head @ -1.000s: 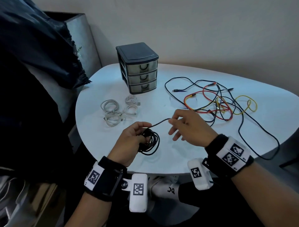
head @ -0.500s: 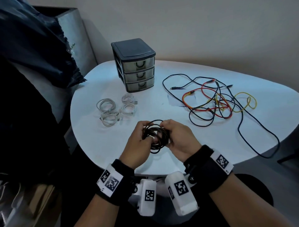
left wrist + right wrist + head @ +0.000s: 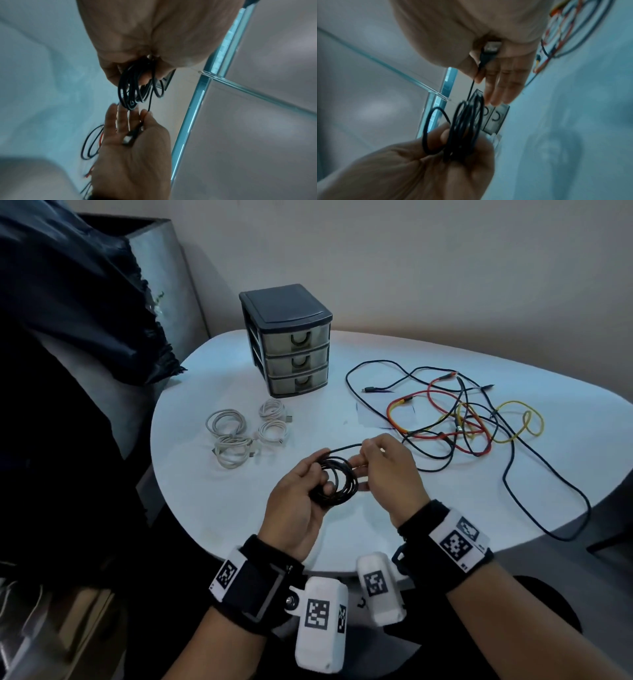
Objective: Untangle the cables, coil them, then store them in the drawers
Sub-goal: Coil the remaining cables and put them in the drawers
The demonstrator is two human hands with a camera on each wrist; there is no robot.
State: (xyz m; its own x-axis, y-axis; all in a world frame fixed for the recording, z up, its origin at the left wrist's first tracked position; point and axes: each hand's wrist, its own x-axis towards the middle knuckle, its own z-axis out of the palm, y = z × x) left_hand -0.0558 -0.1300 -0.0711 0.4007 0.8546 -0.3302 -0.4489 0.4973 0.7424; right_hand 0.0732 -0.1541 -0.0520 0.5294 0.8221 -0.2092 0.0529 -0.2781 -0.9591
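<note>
My left hand (image 3: pixel 305 487) grips a coiled black cable (image 3: pixel 337 482) above the near edge of the white table (image 3: pixel 191 474). The coil (image 3: pixel 135 88) hangs from its curled fingers in the left wrist view. My right hand (image 3: pixel 383 470) pinches the cable's free end between thumb and forefinger, and the USB plug (image 3: pixel 491 47) lies against its palm. A short straight run of cable joins the two hands. A tangle of black, red, orange and yellow cables (image 3: pixel 462 419) lies at the right. The grey three-drawer unit (image 3: pixel 291 350) stands at the back, all drawers shut.
Several coiled white cables (image 3: pixel 246 433) lie on the table left of my hands, in front of the drawer unit. One long black cable (image 3: pixel 534 498) loops to the table's right front edge. A dark cloth (image 3: pixel 68 302) hangs at the left over a grey cabinet.
One second ago my right hand held the cable end out to the right. It then came in against the coil, and now it has drawn the end a little up and away again.
</note>
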